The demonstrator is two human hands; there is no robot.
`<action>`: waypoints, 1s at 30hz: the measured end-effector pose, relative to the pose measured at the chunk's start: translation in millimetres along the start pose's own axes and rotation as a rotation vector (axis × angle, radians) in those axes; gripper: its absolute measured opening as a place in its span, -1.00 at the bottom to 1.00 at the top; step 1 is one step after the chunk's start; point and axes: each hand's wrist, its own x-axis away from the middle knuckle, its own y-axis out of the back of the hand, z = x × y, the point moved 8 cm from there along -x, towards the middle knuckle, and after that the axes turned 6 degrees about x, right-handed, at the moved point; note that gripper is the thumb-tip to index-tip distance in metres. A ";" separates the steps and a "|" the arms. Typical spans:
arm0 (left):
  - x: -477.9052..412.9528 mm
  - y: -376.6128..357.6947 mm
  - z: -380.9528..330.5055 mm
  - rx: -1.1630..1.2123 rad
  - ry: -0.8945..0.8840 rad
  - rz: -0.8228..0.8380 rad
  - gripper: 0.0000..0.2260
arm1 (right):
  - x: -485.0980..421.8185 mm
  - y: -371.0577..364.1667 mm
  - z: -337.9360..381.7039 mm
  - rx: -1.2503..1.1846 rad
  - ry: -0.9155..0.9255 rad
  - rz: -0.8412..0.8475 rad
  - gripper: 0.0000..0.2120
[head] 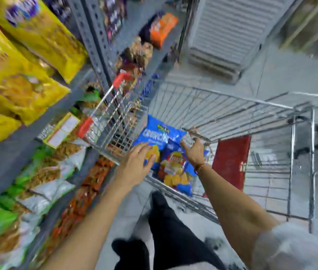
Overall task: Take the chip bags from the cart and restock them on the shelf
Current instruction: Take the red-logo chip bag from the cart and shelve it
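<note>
1. The aisle is bright and evenly lit; the light seems to fall from above, though no lamp is in view.
2. Shadows are soft; only a faint dark patch lies on the floor (282, 75) under the cart (222, 106).
3. Motion blur smears nearly everything, worst on the yellow bags (18, 75) at the near left and the shelf (95, 45) uprights.
4. The blue chip bags (160, 137) in the cart are the sharpest thing, their lettering only partly readable.
5. Wide-angle distortion bends the shelf and the cart rails towards the edges.
6. Pale glare sits on the silvery packets (47, 191) low on the left.

Shelf bags (14, 78) blurred, edge-cropped
</note>
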 end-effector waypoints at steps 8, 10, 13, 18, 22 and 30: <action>2.4 -24.3 5.4 -0.169 -0.022 -0.018 -0.62 | 4.2 -39.9 -89.2 -0.156 -0.380 0.201 -0.71; 0.9 -23.7 7.3 -0.181 -0.029 -0.048 -0.66 | 1.9 -54.4 -93.7 -0.194 -0.397 0.258 -0.77; 1.5 -25.1 9.1 -0.216 -0.037 -0.072 -0.68 | -5.4 -67.3 -97.3 -0.253 -0.400 0.263 -0.60; 1.7 -24.5 7.3 -0.226 -0.037 -0.062 -0.67 | -13.3 -71.2 -97.2 -0.274 -0.397 0.265 -0.44; 3.3 -19.6 3.6 -0.218 -0.012 -0.063 -0.65 | -13.9 -57.6 -77.7 -0.282 -0.330 0.261 -0.47; 6.5 15.8 -9.5 -0.047 -0.054 -0.082 -0.60 | 3.2 -5.4 43.6 -0.471 0.016 0.180 -0.76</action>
